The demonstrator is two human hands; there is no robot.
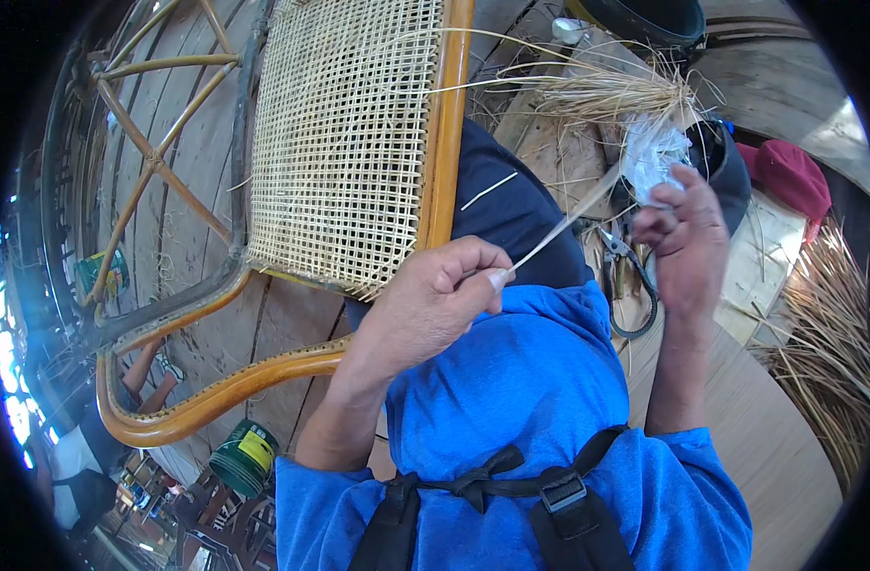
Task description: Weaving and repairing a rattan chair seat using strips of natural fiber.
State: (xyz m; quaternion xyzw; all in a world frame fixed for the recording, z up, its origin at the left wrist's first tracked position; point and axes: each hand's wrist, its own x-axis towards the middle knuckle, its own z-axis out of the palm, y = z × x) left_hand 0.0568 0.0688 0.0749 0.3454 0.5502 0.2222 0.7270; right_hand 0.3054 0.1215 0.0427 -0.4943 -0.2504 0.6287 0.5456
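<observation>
My left hand (439, 300) is closed, thumb and forefinger pinching the end of a pale cane strand (558, 228). The strand runs up and right toward a white plastic wrapping (655, 157) around a bundle of thin cane strands (615, 95). My right hand (680, 228) is raised just below that wrapping, fingers curled and smeared by motion; whether it holds anything does not show. Left of my lap stands a chair frame of varnished wood (449, 114) with an open-weave cane panel (344, 143). Some loose strand ends stick out from the panel's edge.
Pliers (617, 246) lie by a black loop (644, 319) near my right forearm. Beyond are a dark bucket (658, 24), a red cap (791, 176) and a heap of cane (830, 352). A green bucket (244, 457) and another person (83, 466) are at lower left.
</observation>
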